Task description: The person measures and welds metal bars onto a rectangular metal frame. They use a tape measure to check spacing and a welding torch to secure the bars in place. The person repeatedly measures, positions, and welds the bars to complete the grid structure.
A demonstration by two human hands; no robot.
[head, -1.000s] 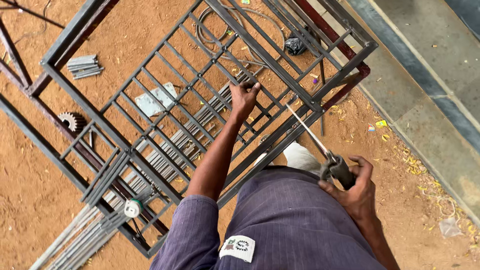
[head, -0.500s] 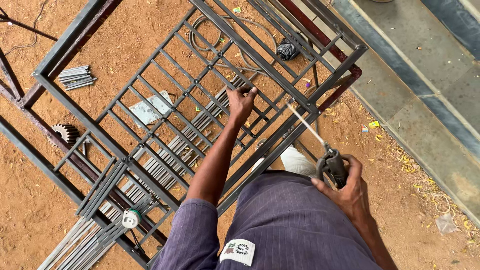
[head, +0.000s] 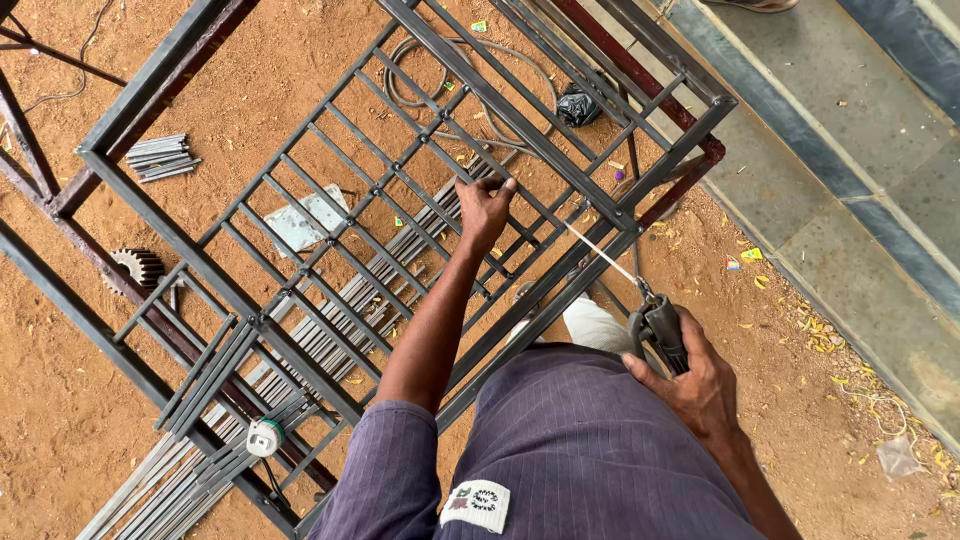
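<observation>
**Steel grille held, welding holder at the ready**

Little is changed since half a second ago: the left hand (head: 487,208) is kept closed on the same thin bar of the metal grille (head: 330,170), and the right hand (head: 697,378) is kept wrapped around the electrode holder (head: 662,335). The welding rod (head: 600,255) is seen slanting up and left from the holder, its tip just beside the grille's thick diagonal frame bar, to the right of the gripping left hand. The grille's near corner lies just in front of the body. Sandy ground is left open to the right, up to the paved edge (head: 800,230). Loose steel strips (head: 160,157) and a toothed gear (head: 137,266) lie at the left.
</observation>
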